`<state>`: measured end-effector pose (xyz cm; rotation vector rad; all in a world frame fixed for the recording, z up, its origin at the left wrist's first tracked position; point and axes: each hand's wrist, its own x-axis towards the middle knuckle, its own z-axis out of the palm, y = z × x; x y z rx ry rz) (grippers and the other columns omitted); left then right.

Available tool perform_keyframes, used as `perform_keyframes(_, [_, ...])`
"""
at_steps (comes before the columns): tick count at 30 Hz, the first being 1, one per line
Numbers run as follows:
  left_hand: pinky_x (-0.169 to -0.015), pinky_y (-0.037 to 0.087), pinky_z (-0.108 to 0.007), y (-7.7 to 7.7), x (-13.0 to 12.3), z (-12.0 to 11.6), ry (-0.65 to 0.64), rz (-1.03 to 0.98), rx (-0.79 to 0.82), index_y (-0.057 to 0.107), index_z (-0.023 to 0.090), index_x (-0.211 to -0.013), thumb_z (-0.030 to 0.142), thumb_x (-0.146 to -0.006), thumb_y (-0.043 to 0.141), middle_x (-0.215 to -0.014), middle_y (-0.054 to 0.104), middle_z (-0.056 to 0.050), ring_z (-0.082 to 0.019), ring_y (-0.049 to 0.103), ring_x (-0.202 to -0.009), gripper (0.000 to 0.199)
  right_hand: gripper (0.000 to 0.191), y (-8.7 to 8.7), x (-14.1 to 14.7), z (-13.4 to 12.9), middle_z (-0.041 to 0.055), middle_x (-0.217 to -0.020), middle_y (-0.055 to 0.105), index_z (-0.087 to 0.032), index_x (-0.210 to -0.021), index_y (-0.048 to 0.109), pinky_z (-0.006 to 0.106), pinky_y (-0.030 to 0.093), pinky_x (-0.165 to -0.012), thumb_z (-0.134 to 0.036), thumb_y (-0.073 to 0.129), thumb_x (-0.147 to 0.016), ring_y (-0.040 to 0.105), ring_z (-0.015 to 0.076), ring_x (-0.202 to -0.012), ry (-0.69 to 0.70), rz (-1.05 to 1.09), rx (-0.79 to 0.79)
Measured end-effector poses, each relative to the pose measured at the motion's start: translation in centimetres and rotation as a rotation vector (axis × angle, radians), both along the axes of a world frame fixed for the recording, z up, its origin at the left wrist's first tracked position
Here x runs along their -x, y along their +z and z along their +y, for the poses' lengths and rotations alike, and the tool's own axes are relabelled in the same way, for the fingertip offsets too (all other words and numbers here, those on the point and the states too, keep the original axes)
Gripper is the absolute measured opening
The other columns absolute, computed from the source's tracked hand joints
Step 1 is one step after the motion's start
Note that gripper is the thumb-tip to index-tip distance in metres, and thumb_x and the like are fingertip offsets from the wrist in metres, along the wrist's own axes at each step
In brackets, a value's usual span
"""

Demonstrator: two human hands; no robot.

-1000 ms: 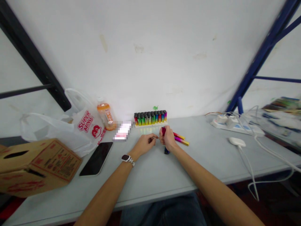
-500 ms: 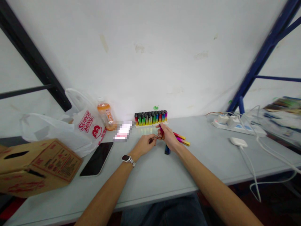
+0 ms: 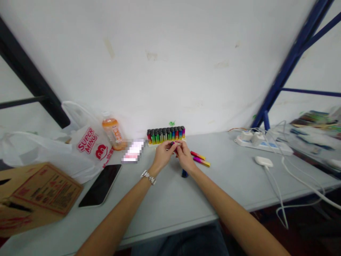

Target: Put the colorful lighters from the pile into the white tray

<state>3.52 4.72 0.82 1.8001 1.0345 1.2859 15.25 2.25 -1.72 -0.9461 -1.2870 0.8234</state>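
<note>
My left hand (image 3: pixel 163 154) and my right hand (image 3: pixel 185 158) meet in front of a white tray (image 3: pixel 153 144) packed with rows of colourful lighters (image 3: pixel 165 134) standing upright. Both hands are closed, fingertips pinching a purple-and-red lighter (image 3: pixel 175 146) between them; the fingers cover most of it. Just right of my right hand lie a red-and-yellow lighter (image 3: pixel 198 155) and a purple-and-yellow one (image 3: pixel 201 162). Under my right wrist a dark blue lighter-like piece (image 3: pixel 184 173) is partly hidden.
To the left are a cardboard box (image 3: pixel 45 192), a white plastic bag (image 3: pixel 89 142), an orange drink bottle (image 3: pixel 112 132), a black phone (image 3: pixel 101 185) and a pixelated flat item (image 3: pixel 134 150). A power strip (image 3: pixel 263 145) and a white charger (image 3: pixel 263 161) with cables lie right.
My left hand has come up to my right hand, and its fingers now touch the lighter. The right hand still holds it. The view has shifted slightly.
</note>
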Motion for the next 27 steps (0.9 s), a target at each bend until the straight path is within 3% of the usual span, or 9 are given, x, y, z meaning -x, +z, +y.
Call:
perform_keyframes(4, [-0.070,0.054,-0.027,2.9,-0.5,2.8,-0.022,0.140,-0.104,0.072,0.013,-0.091,0.035,-0.080,0.069,-0.082,0.074,-0.007,-0.018,0.068,-0.075,0.025,0.032,0.1,-1.7,-1.0,0.0067,-0.106,0.058,-0.023,-0.117,0.051,0.036,0.045,-0.085,-0.029,0.054,-0.086,0.054,0.0218,-0.103,-0.199,-0.181,-0.035])
perform_keyframes(6, [-0.072,0.053,-0.028,4.4,-1.3,4.4,-0.065,0.229,-0.161,0.073,0.014,-0.096,0.028,-0.079,0.069,-0.083,0.075,-0.006,-0.018,0.069,-0.075,0.021,0.029,0.1,-2.8,-2.0,0.0080,-0.111,0.057,-0.023,-0.114,0.054,0.039,0.044,-0.089,-0.026,0.054,-0.085,0.054,0.0231,-0.106,-0.245,-0.269,-0.052])
perform_keyframes(9, [-0.078,0.052,-0.030,5.7,-3.1,6.5,-0.090,0.379,-0.278,0.075,0.015,-0.089,0.020,-0.080,0.067,-0.084,0.075,-0.007,-0.019,0.068,-0.076,0.014,0.018,-0.1,-4.3,-3.7,0.0070,-0.103,0.061,-0.022,-0.101,0.060,0.039,0.042,-0.090,-0.023,0.052,-0.085,0.056,0.0233,-0.102,-0.218,-0.387,-0.053])
perform_keyframes(12, [-0.084,0.050,-0.031,6.0,-5.0,8.3,-0.116,0.523,-0.358,0.076,0.016,-0.078,0.015,-0.079,0.066,-0.081,0.075,-0.008,-0.019,0.068,-0.077,0.010,0.011,-0.2,-5.2,-4.9,0.0059,-0.094,0.063,-0.021,-0.089,0.062,0.039,0.041,-0.089,-0.022,0.052,-0.086,0.055,0.0237,-0.098,-0.202,-0.475,-0.041])
perform_keyframes(17, [-0.080,0.050,-0.029,5.3,-6.9,10.9,-0.166,0.855,-0.414,0.075,0.016,-0.072,0.011,-0.077,0.063,-0.075,0.074,-0.009,-0.019,0.067,-0.075,0.014,0.010,-0.2,-5.8,-5.4,0.0053,-0.089,0.064,-0.021,-0.083,0.062,0.039,0.039,-0.089,-0.019,0.053,-0.086,0.055,0.0231,-0.094,-0.189,-0.510,-0.039])
perform_keyframes(27, [-0.074,0.049,-0.026,5.2,-8.3,13.6,-0.210,1.007,-0.362,0.076,0.015,-0.075,0.008,-0.070,0.066,-0.073,0.074,-0.009,-0.020,0.068,-0.073,0.013,0.010,0.2,-6.1,-5.2,0.0055,-0.089,0.064,-0.019,-0.082,0.063,0.037,0.038,-0.088,-0.013,0.054,-0.082,0.054,0.0221,-0.094,-0.173,-0.539,0.004])
